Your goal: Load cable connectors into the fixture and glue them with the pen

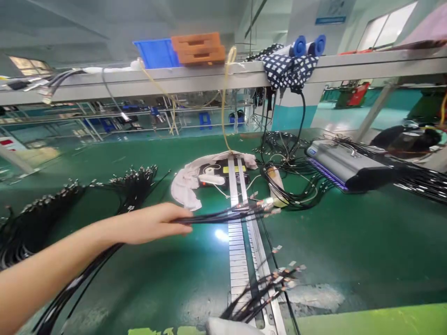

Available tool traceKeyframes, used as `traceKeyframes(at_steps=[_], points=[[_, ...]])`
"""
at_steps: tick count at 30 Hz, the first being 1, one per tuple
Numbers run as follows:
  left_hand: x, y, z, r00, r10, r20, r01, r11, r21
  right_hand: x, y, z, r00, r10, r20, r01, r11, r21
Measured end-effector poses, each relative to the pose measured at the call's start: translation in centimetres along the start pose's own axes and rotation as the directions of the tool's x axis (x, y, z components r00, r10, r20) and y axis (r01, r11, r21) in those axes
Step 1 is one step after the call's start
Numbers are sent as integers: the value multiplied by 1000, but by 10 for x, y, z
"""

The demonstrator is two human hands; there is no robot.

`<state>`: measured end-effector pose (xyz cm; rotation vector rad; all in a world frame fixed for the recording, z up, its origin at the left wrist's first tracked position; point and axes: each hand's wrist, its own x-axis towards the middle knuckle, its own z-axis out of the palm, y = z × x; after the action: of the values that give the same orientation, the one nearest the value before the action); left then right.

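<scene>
My left hand (157,225) reaches in from the left, its fingers closed round a bundle of thin black cables (216,216). The cable ends, with small pale and orange tips, point right and cross above two metal rails (237,246) on the green bench. Lower down, a second group of black cables (260,293) with similar tips lies over the rails. A smooth pale object (232,327) at the bottom edge is cut off, and I cannot tell what it is. My right hand is out of view.
Piles of black cables (45,214) lie at the left. Behind the rails sits a dark device (213,172) wrapped in whitish cloth (185,186). A grey machine with a purple glow (349,165) stands at the right among tangled cables. Overhead, a shelf beam (195,81) carries blue and orange bins.
</scene>
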<state>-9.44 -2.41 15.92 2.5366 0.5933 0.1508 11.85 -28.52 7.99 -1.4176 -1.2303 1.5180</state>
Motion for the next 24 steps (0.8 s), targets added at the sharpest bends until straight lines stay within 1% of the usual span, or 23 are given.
traceKeyframes(at_steps=[1,2,4,6,7,9,10,11,12,14,15,17,19,21,24], points=[[20,3,14,992,33,124,-37,999,31,1,-1,4,1000,-21,2,21,1000,-15],[36,2,29,984,44,172,-53,997,52,1,-3,6,999,-35,-3,35,999,-16],[58,-5,54,985,61,164,-76,993,86,-4,-7,0,998,-64,-17,64,997,-32],[70,-13,77,989,83,120,-92,993,76,-6,-13,-20,996,-87,-34,86,996,-35],[73,-16,88,991,91,100,-98,993,59,-4,-17,-35,992,-109,-65,106,993,-45],[77,-18,107,994,91,66,-93,996,17,9,-24,-73,968,-176,-178,160,982,-101],[78,-18,116,995,82,48,-82,997,-4,21,-25,-93,892,-303,-335,222,940,-259],[79,-18,123,997,71,34,-70,997,-25,35,-25,-112,795,-412,-445,225,882,-414],[80,-18,129,998,61,25,-59,997,-48,51,-23,-129,764,-441,-471,219,864,-454],[82,-20,135,998,48,33,-45,994,-99,82,-16,-150,737,-462,-494,197,845,-497],[82,-22,134,998,46,51,-40,991,-127,95,-11,-156,736,-465,-492,191,840,-508],[81,-27,129,994,44,102,-25,983,-181,113,-3,-157,734,-470,-490,177,829,-530],[79,-32,122,988,32,150,3,974,-225,119,2,-152,731,-470,-495,161,823,-545],[76,-36,116,984,8,178,38,967,-251,116,3,-146,730,-465,-501,141,820,-555],[72,-38,116,979,-32,202,85,962,-258,107,1,-140,746,-443,-497,108,817,-566]])
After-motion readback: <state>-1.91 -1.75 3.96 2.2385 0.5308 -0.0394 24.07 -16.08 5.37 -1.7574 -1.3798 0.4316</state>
